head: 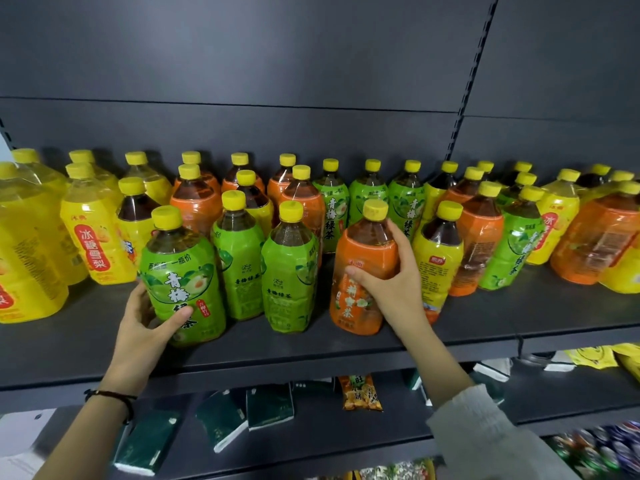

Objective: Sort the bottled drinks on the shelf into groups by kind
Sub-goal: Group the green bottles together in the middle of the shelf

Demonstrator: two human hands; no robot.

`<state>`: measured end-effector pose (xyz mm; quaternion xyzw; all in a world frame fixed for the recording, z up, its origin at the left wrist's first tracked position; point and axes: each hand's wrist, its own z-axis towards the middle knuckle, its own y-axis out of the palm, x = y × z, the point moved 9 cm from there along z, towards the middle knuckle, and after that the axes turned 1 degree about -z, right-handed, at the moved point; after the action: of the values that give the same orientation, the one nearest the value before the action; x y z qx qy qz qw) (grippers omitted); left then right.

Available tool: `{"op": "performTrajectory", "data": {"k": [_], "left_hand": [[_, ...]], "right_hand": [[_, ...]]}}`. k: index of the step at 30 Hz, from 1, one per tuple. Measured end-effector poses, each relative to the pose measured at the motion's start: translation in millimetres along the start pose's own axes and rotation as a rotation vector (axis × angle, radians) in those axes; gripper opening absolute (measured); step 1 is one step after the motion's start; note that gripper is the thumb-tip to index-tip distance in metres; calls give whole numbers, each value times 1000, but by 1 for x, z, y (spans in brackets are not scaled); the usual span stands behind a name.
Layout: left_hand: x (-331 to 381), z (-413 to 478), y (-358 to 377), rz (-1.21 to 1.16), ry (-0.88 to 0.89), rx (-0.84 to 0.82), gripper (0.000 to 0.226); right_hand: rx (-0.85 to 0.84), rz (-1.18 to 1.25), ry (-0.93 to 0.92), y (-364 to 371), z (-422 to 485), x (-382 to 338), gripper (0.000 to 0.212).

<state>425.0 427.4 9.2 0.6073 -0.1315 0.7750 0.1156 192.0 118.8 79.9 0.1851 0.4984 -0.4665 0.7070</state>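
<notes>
Many yellow-capped bottles stand mixed on a dark shelf (485, 317): green, orange and yellow labels. My left hand (145, 323) grips a green-label bottle (180, 271) at the front left, thumb across its lower label. My right hand (391, 282) wraps an orange-label bottle (363, 258) at the front middle, fingers around its shoulder. Both bottles stand upright near the shelf's front edge. Two more green-label bottles (287, 268) stand between the held ones. A yellow-label bottle (438, 258) is just right of my right hand.
Large yellow bottles (24, 244) crowd the far left and orange ones (595, 237) the far right. A slotted upright (471, 77) divides the grey back panel. The lower shelf holds dark green packs (270, 407), an orange snack bag (360, 393) and yellow bags (592, 356).
</notes>
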Motion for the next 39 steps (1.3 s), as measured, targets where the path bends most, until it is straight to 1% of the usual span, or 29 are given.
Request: {"op": "performTrajectory", "data": {"k": [5,9,11,14,19,21,24,26,28,32,34,36,39], "left_hand": [[3,-8,5,-6,-4,-5,75],[6,-17,17,-29,10,7,65],[7,-22,21,-30,15,14,66],[10,-28,27,-27,11,24,73],[17,-32,35,-17,52,55,65],[21,-36,38,-22,63,62,60],[22,-36,38,-26,71,59,55],[20,-34,36,-13,87,47,47],[18,-33,36,-8,99,43,44],[21,-34,40,-9,114,62,44],[19,-34,40,-13,120,68,44],[16,-33,38,-11,116,72,45],[16,-34,38,-18,116,64,46]], "right_hand": [[69,30,-25,-31,-23,-1,91],[142,41,-12,-72,-39,2,88],[179,34,-15,-97,-43,1,87],[239,-13,-19,-137,-46,2,87],[396,-129,-44,-193,-35,12,83],[414,-155,-51,-199,-24,19,83],[399,-151,-46,-197,-4,34,84],[373,-133,-55,-191,7,42,85],[340,-175,-69,-185,16,44,84],[284,-211,-88,-187,24,54,87],[252,-243,-53,-193,27,64,89],[281,-263,4,-199,25,71,91],[425,-187,54,-199,6,78,109]]}}
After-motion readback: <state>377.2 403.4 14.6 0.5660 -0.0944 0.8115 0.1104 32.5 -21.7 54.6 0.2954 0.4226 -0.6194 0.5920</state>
